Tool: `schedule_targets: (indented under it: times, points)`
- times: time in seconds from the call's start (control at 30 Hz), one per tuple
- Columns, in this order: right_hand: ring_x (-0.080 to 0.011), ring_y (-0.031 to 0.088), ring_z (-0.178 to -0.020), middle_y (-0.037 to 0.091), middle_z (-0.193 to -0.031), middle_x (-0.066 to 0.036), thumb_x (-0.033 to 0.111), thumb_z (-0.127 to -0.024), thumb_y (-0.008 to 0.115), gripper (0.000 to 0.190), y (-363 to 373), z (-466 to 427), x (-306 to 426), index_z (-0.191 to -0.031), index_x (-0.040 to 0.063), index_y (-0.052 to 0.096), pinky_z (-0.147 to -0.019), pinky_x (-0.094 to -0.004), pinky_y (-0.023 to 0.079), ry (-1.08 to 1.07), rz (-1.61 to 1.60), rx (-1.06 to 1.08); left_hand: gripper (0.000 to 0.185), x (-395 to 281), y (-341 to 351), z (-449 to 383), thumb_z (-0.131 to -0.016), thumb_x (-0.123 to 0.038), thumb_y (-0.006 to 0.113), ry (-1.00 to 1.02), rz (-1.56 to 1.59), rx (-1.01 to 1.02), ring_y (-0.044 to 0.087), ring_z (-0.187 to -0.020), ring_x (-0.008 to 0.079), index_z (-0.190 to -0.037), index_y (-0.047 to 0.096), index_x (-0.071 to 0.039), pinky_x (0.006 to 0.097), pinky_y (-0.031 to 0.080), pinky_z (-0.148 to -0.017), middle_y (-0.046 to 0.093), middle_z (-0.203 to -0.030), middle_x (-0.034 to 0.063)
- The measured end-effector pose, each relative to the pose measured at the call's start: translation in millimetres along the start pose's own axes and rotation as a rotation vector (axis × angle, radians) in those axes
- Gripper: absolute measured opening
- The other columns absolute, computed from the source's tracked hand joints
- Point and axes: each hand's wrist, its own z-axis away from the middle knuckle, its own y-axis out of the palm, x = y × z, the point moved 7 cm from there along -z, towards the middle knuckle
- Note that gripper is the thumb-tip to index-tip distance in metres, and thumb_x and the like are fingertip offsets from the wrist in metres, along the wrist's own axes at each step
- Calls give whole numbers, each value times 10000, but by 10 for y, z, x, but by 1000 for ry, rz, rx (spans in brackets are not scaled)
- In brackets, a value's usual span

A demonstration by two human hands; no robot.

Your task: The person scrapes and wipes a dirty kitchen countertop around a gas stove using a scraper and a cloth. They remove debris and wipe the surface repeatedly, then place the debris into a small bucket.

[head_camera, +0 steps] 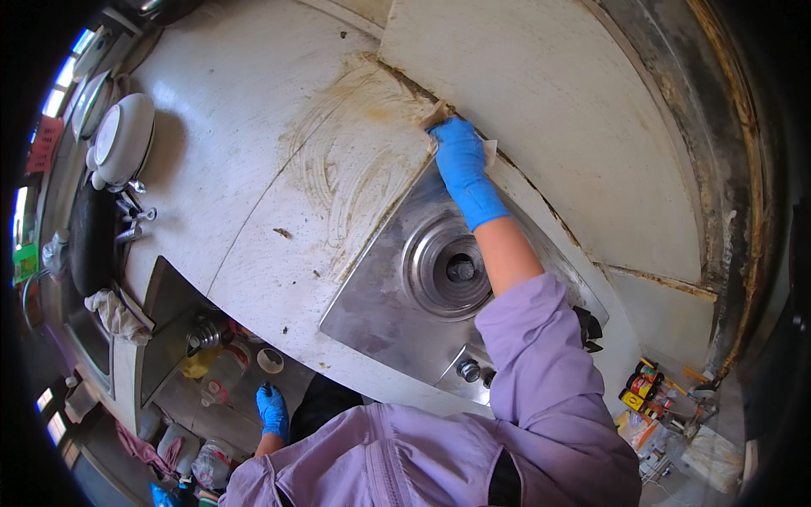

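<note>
My right hand, in a blue glove, presses a beige cloth or paper wipe against the white countertop, along its dirty joint with the wall tiles. The wipe sticks out on both sides of the fingers. Brown greasy smears streak the counter left of this hand. Below my right forearm lies a stainless steel gas stove, with a round burner partly covered by the arm. My left hand, also gloved in blue, hangs below the counter's front edge with curled fingers; their inner side is hidden.
Stacked white bowls and a black pan stand at the left. A white rag lies by the sink. Plastic jugs sit below the counter. Sauce bottles are at the lower right. Dark crumbs dot the counter.
</note>
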Motion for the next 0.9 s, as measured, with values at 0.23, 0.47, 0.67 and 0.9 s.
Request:
schedule_targets:
  times: [0.23, 0.47, 0.67, 0.9]
  points:
    - [-302, 646, -1098, 689, -1129, -176, 211, -865, 664, 230, 663, 486, 11, -1023, 58, 730, -940, -441, 511, -7, -1042, 128, 199, -129, 207, -131, -975, -126, 596, 67, 81, 29, 553, -822, 141, -1098, 612, 29, 327, 481, -755, 642, -928, 83]
    - [-215, 647, -823, 700, -901, -127, 239, -946, 637, 198, 201, 555, 831, -946, 63, 728, -759, -374, 513, 75, -707, 246, 203, -323, 155, -37, -985, -152, 588, -11, -19, 38, 565, -787, 149, -1063, 633, 31, 341, 486, -730, 662, -887, 90]
    - [-219, 661, -890, 685, -1091, -107, 204, -1006, 558, 335, -76, -326, 316, -1272, 13, 629, -849, -338, 524, -235, 88, -359, 178, -75, 89, -223, -986, -145, 590, 57, 84, -36, 563, -788, 143, -1048, 634, 16, 342, 481, -722, 663, -889, 86]
    - [-330, 553, -1249, 586, -1366, -171, 80, -993, 477, 395, 664, 551, 838, -1377, 38, 557, -1084, -388, 430, -103, -334, 89, 142, 84, 93, -75, -977, -118, 578, 54, 43, -28, 527, -774, 135, -1010, 620, 14, 338, 460, -697, 622, -860, 61]
